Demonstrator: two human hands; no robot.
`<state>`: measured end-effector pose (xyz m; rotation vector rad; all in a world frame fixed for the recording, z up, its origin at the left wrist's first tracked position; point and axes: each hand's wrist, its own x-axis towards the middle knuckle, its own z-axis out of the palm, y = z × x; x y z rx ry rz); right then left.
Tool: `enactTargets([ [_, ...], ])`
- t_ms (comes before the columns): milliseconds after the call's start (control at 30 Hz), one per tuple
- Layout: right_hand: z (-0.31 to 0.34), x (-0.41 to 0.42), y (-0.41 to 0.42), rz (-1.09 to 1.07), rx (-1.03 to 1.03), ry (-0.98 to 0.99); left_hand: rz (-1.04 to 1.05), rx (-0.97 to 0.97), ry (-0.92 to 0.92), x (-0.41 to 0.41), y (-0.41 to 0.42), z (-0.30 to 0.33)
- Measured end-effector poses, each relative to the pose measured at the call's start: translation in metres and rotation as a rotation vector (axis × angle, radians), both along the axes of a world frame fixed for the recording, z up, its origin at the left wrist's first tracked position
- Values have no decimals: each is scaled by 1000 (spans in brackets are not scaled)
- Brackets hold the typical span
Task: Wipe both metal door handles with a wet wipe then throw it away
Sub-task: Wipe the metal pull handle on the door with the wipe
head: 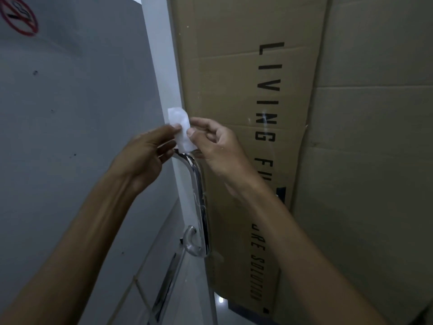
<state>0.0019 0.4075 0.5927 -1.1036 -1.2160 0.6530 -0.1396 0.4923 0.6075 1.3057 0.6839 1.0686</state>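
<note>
Both hands pinching small white folded wipe, above chrome handle

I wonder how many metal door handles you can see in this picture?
2. One chrome handle runs down the white door edge, just below the wet wipe. A second handle shows lower left, apparently through the glass; parts are hidden.

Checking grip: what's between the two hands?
Head view: the white wipe, pinched by left hand and right hand, just above the top of the metal handle.
</note>
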Motion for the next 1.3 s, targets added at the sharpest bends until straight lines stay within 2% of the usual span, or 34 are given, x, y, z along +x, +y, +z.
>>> enactTargets([
  [133,4,2,3,67,2,153,-27,-46,41,3,2,-8],
  [267,4,4,16,57,-91,91,-32,-36,67,0,5,-13],
  [433,11,5,30,6,-154,184,-34,28,126,-12,14,-13],
  [500,15,11,36,-144,-120,32,44,107,181,-19,22,-14],
  [633,19,11,49,-487,-131,-542,190,297,330,-26,45,-22],
  [800,39,3,71,-526,-309,-917,111,353,487,-20,64,-30],
  [1000,53,-8,93,-453,-387,-1081,88,433,557,-26,72,-30],
  [1300,48,-6,110,-447,-417,-1071,17,453,634,-38,75,-17],
])
